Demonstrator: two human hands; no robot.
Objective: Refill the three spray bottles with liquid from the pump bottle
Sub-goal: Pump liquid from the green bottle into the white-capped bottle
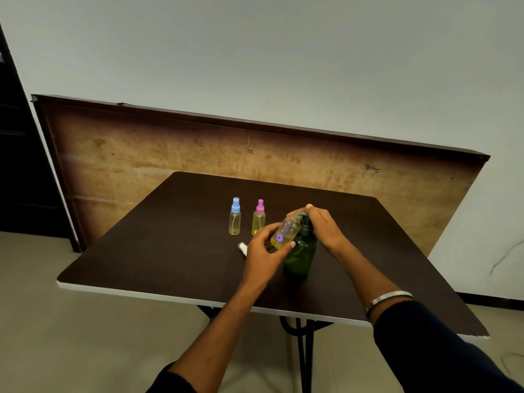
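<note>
While your left hand grips the uncapped spray bottle between thumb and fingers, you hold it tilted, its open neck leaning up and right toward the spout of the green pump bottle. That small bottle carries purple flower prints and shows yellowish liquid in its lower part. Your right hand rests on top of the pump head, fingers curled over it, so the pump's top is mostly hidden; whether the spout touches the small bottle's neck cannot be told. The pump bottle stands upright on the dark brown table, near the middle and slightly right. Just left of your left hand, a white spray cap lies on the tabletop, partly hidden by your fingers. Farther back and to the left stand two capped spray bottles side by side, apart from each other: the blue-capped bottle on the left and the pink-capped bottle on the right, both upright with pale yellow liquid inside. You wear a silver bangle on your right wrist.
</note>
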